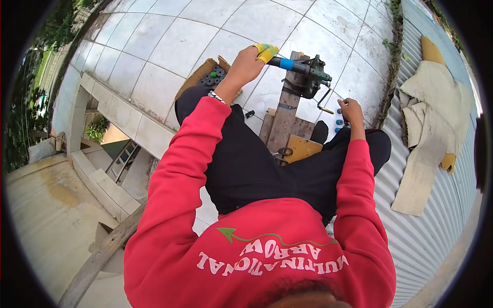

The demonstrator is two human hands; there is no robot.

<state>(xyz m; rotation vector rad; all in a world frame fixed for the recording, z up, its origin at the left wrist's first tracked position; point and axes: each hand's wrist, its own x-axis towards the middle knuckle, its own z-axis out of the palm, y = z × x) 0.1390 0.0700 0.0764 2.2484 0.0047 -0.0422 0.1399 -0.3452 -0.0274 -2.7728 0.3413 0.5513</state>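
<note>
My left hand (250,64), with yellow wrapping on its fingers, is closed at the near-left end of a black tube (295,66) that has a blue band. The tube runs into a dark green hand-cranked winder (314,77) fixed on an upright wooden board (286,109). Hanging from the winder's right side is a crank (324,102), its handle just left of my right hand (352,111). That hand's fingers are pinched together, apart from the handle; what they hold, if anything, is too small to make out. Small blue spools (339,122) lie beside it.
Left of my knee, a cardboard box (192,77) holds several dark spools (211,79) and a green one. Scissors (283,154) lie between my legs by a yellowish board (303,149). Tiled floor (267,23) surrounds me; beige cloth (434,102) covers corrugated sheeting (380,226) at right.
</note>
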